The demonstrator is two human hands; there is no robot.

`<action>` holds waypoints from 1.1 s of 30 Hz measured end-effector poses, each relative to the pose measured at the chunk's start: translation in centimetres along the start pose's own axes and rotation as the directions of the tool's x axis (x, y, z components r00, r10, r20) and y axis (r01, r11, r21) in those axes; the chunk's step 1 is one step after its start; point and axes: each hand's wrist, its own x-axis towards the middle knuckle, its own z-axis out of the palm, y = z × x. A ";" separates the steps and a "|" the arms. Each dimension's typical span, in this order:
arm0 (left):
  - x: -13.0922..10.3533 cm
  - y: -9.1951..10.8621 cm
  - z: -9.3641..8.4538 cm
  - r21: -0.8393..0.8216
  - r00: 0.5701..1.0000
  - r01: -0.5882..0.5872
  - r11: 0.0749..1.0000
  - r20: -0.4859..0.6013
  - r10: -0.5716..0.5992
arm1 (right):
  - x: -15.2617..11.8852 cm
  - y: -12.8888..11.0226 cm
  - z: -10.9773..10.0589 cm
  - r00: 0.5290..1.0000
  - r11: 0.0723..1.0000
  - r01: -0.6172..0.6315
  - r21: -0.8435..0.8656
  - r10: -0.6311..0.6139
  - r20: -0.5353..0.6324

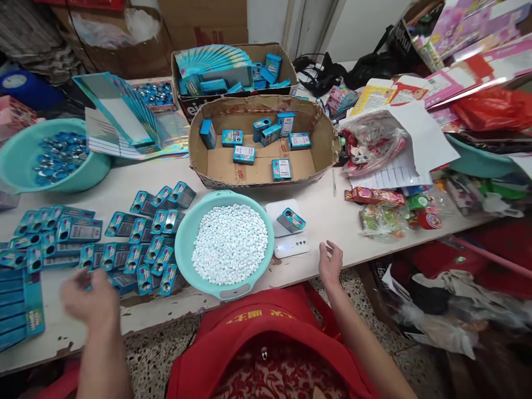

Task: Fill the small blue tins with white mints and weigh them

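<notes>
Left hand (89,296), blurred beside blue boxes (134,257), its grip unclear; right hand (330,263), empty and loosely open near a white scale (292,246), where one box (291,220), beside the bowl (183,238) of white pellets (230,244), probably reads truest centred and untouched.

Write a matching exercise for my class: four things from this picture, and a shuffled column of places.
Things
1. White pellets
2. Scale
3. Right hand
4. Shiny blue pieces

Places
A. Under a single blue box
B. In the far-left basin
C. In the near basin, between the hands
D. Right of the control panel with small buttons

Right pairs: 1-C; 2-A; 3-D; 4-B
</notes>
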 end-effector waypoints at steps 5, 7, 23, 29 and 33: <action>-6.9 8.2 12.4 -0.124 0.715 -0.441 0.889 0.551 0.431 | -0.7 -1.6 1.3 0.996 0.998 0.047 0.052 -0.050 0.071; -9.5 10.6 16.3 -0.167 0.499 -0.571 0.804 0.707 0.502 | -0.5 -2.9 2.4 0.986 0.989 0.110 0.094 -0.121 0.112; -8.1 12.6 14.0 -0.383 0.400 0.910 0.159 0.911 -0.101 | -2.7 -15.1 2.9 0.805 0.891 0.402 0.212 -0.455 0.380; -10.0 18.2 10.3 -0.676 0.669 0.723 0.145 0.737 0.102 | -6.9 -15.5 6.0 0.585 0.761 0.632 0.146 -0.593 0.553; -11.3 19.3 10.5 -0.807 0.812 0.539 0.240 0.574 0.107 | -7.7 -15.9 6.9 0.553 0.742 0.653 0.154 -0.605 0.572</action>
